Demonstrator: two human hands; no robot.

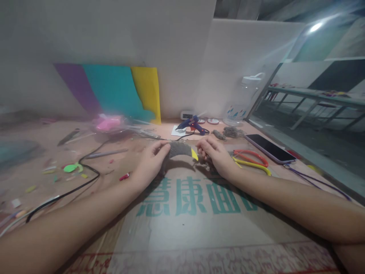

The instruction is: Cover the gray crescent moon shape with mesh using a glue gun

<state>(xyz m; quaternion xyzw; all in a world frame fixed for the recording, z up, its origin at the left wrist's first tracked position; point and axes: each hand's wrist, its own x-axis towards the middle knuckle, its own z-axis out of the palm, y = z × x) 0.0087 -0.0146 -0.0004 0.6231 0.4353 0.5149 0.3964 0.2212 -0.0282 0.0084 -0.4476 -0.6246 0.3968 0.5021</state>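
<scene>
The left hand [155, 156] has its thumb and fingers closed on one end of a curved grey piece [180, 149], which lies mid-bench, arched over a printed sheet [186, 234] with large green characters. The piece's other end, a yellow tip [194, 154], points toward the right hand [212, 152], whose fingers are curled in just beside it (whether they grip the grey strands below them, I cannot tell). Along the back edge of the bench [107, 182], roughly behind the hands, a blue glue gun [191, 123] sits partly over a white card [178, 131], with grey bundles [232, 131] to its right and a clear bottle [236, 101] near the back right corner. A dark-screened phone [270, 147] lies by the right edge, and between it and the right forearm are red and yellow handles [252, 157]. A purple cord [319, 179] trails from the phone along that edge. Toward the left side, a black cable [85, 184] winds past a pen [107, 153] and a bright green scrap [70, 168]; farther back sits something pink [108, 123], blurred, in front of a purple, teal and yellow sheet [114, 89].
</scene>
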